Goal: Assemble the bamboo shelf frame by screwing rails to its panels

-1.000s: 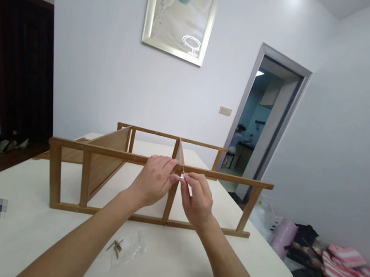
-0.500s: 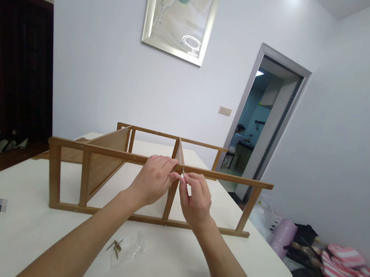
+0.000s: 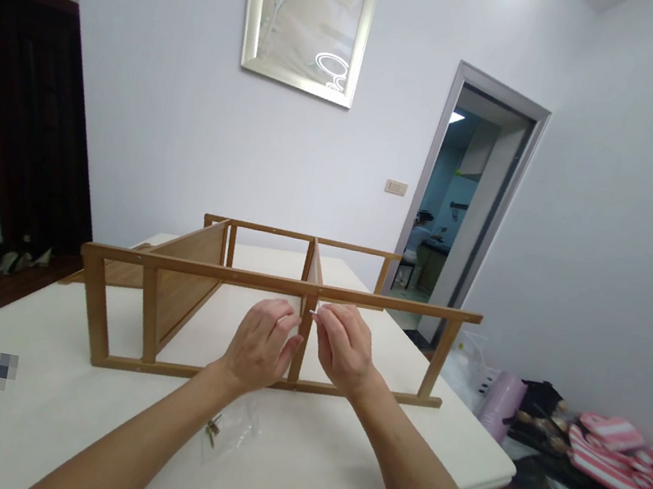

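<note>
One brown wooden frame [image 3: 404,305], its near side showing four uprights, sits on one white desk [image 3: 44,397]. The right hand [image 3: 343,347] has a narrow grip, pinching one small silver metal rod [image 3: 313,312] beside the third upright; the left hand [image 3: 261,342], grip half open, is opposite. Brass-coloured screws [image 3: 213,430], partly hidden, lie by one clear plastic bag [image 3: 242,431].

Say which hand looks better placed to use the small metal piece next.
Probably the right hand: it pinches the small metal piece beside the middle upright, just below the near top rail. The left hand curls loosely on the upright's other side, with no tool visible in it.
</note>
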Demonstrator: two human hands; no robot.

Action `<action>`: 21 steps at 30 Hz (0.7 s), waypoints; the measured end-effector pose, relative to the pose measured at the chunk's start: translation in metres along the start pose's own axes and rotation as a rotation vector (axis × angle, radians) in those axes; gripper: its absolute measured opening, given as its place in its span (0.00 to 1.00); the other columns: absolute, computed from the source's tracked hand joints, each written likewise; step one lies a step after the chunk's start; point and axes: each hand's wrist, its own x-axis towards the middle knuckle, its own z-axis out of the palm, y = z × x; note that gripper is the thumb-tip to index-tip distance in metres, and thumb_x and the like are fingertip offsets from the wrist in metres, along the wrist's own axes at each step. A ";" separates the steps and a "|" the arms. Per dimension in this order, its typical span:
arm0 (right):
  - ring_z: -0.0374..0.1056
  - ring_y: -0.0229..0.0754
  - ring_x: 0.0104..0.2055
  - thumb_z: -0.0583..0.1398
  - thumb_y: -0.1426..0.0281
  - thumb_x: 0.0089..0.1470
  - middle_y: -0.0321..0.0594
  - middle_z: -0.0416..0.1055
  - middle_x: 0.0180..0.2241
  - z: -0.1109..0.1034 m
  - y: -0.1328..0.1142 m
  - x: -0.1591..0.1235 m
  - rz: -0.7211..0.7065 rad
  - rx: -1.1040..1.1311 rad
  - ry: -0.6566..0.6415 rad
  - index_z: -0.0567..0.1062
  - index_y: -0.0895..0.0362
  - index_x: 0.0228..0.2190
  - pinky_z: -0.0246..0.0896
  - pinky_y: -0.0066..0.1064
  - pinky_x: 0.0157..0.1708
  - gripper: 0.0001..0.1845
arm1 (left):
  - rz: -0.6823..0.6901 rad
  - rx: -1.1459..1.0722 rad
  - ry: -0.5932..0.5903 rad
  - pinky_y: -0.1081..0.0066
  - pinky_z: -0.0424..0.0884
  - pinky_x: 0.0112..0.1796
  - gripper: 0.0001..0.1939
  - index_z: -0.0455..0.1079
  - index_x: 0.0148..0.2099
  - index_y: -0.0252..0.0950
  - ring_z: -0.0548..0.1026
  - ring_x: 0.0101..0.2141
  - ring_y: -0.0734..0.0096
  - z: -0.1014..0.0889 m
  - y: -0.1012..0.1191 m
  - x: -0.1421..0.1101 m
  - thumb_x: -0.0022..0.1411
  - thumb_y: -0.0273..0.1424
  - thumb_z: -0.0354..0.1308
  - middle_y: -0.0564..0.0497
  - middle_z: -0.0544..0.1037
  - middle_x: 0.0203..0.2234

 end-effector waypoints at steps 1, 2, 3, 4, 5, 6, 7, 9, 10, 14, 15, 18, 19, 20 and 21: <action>0.67 0.43 0.34 0.57 0.78 0.57 0.44 0.72 0.34 0.000 0.000 -0.001 0.007 0.010 0.025 0.67 0.55 0.45 0.66 0.35 0.31 0.14 | -0.003 -0.017 -0.110 0.55 0.69 0.45 0.08 0.65 0.46 0.36 0.72 0.46 0.56 0.001 0.000 -0.007 0.64 0.29 0.50 0.42 0.75 0.40; 0.67 0.42 0.33 0.57 0.78 0.56 0.44 0.71 0.32 0.001 0.000 -0.004 0.022 0.021 0.049 0.67 0.55 0.44 0.65 0.34 0.30 0.13 | -0.023 -0.032 -0.230 0.57 0.69 0.43 0.07 0.66 0.43 0.36 0.73 0.42 0.58 0.002 0.001 -0.013 0.64 0.28 0.50 0.43 0.75 0.37; 0.66 0.42 0.32 0.57 0.78 0.56 0.43 0.71 0.31 0.002 0.000 -0.008 0.037 0.033 0.065 0.67 0.55 0.42 0.64 0.34 0.29 0.12 | -0.058 -0.043 -0.348 0.58 0.69 0.41 0.06 0.66 0.42 0.36 0.73 0.39 0.59 0.004 0.001 -0.019 0.64 0.28 0.49 0.44 0.75 0.35; 0.65 0.42 0.31 0.57 0.78 0.55 0.42 0.70 0.30 0.002 0.000 -0.013 0.051 0.047 0.069 0.66 0.56 0.41 0.63 0.33 0.28 0.12 | -0.107 -0.045 -0.451 0.58 0.69 0.40 0.06 0.67 0.41 0.36 0.73 0.38 0.59 0.005 0.001 -0.023 0.64 0.29 0.50 0.44 0.75 0.35; 0.65 0.41 0.30 0.57 0.78 0.55 0.41 0.69 0.29 0.003 -0.001 -0.020 0.060 0.064 0.058 0.66 0.56 0.41 0.62 0.33 0.27 0.11 | -0.162 -0.042 -0.534 0.58 0.69 0.40 0.05 0.67 0.40 0.36 0.74 0.38 0.58 0.006 0.002 -0.027 0.63 0.30 0.52 0.45 0.75 0.35; 0.64 0.41 0.30 0.56 0.79 0.55 0.40 0.68 0.28 0.004 -0.001 -0.028 0.065 0.084 0.036 0.65 0.56 0.40 0.61 0.32 0.27 0.11 | -0.209 -0.042 -0.608 0.58 0.69 0.40 0.06 0.68 0.40 0.36 0.74 0.37 0.57 0.008 0.002 -0.030 0.62 0.32 0.54 0.45 0.75 0.35; 0.63 0.40 0.29 0.56 0.79 0.55 0.40 0.68 0.28 0.004 -0.002 -0.037 0.068 0.105 0.004 0.65 0.56 0.40 0.60 0.31 0.26 0.11 | -0.244 -0.049 -0.673 0.58 0.69 0.39 0.07 0.68 0.39 0.37 0.74 0.37 0.57 0.010 0.003 -0.032 0.60 0.33 0.55 0.45 0.75 0.34; 0.63 0.40 0.28 0.55 0.79 0.55 0.39 0.67 0.27 0.005 -0.003 -0.057 0.087 0.139 -0.065 0.64 0.57 0.39 0.59 0.30 0.26 0.10 | -0.273 -0.078 -0.790 0.60 0.69 0.38 0.07 0.69 0.36 0.37 0.75 0.36 0.57 0.012 0.006 -0.035 0.58 0.35 0.57 0.45 0.75 0.33; 0.63 0.39 0.28 0.55 0.79 0.56 0.38 0.66 0.27 0.006 -0.004 -0.067 0.105 0.150 -0.099 0.64 0.57 0.38 0.59 0.30 0.26 0.09 | -0.277 -0.092 -0.835 0.61 0.69 0.37 0.06 0.70 0.35 0.37 0.75 0.36 0.57 0.013 0.007 -0.036 0.58 0.35 0.57 0.45 0.75 0.32; 0.61 0.36 0.26 0.52 0.76 0.60 0.36 0.65 0.27 0.011 -0.007 -0.094 0.332 0.167 -0.159 0.63 0.55 0.35 0.57 0.28 0.26 0.04 | -0.318 -0.070 -0.945 0.64 0.68 0.35 0.08 0.71 0.36 0.36 0.76 0.35 0.58 0.017 0.012 -0.039 0.62 0.31 0.51 0.44 0.76 0.33; 0.60 0.35 0.25 0.52 0.74 0.61 0.36 0.64 0.26 0.013 -0.008 -0.097 0.414 0.170 -0.171 0.63 0.55 0.34 0.57 0.28 0.25 0.03 | -0.324 -0.051 -0.961 0.64 0.68 0.35 0.09 0.71 0.37 0.35 0.76 0.36 0.58 0.018 0.013 -0.040 0.63 0.31 0.50 0.43 0.77 0.34; 0.59 0.35 0.23 0.50 0.70 0.63 0.33 0.64 0.24 0.019 -0.011 -0.101 0.613 0.192 -0.241 0.62 0.54 0.34 0.56 0.27 0.25 0.05 | -0.310 0.016 -0.972 0.64 0.66 0.37 0.10 0.70 0.40 0.34 0.75 0.39 0.57 0.024 0.015 -0.044 0.66 0.31 0.48 0.41 0.77 0.37; 0.59 0.35 0.22 0.49 0.69 0.64 0.33 0.64 0.23 0.021 -0.012 -0.101 0.656 0.200 -0.267 0.62 0.54 0.34 0.56 0.27 0.25 0.05 | -0.304 0.038 -0.964 0.64 0.66 0.38 0.11 0.70 0.41 0.33 0.75 0.40 0.57 0.026 0.015 -0.046 0.67 0.31 0.48 0.41 0.77 0.37; 0.60 0.35 0.22 0.49 0.69 0.64 0.33 0.64 0.23 0.023 -0.013 -0.101 0.691 0.205 -0.283 0.62 0.54 0.34 0.56 0.28 0.25 0.05 | -0.302 0.058 -0.952 0.64 0.65 0.39 0.11 0.69 0.41 0.33 0.75 0.40 0.57 0.028 0.014 -0.047 0.68 0.31 0.47 0.41 0.77 0.38; 0.60 0.36 0.22 0.48 0.68 0.64 0.33 0.65 0.23 0.024 -0.013 -0.102 0.716 0.209 -0.290 0.62 0.54 0.34 0.56 0.28 0.25 0.06 | -0.301 0.073 -0.937 0.63 0.64 0.39 0.12 0.69 0.42 0.33 0.75 0.40 0.57 0.030 0.014 -0.048 0.69 0.31 0.45 0.41 0.77 0.38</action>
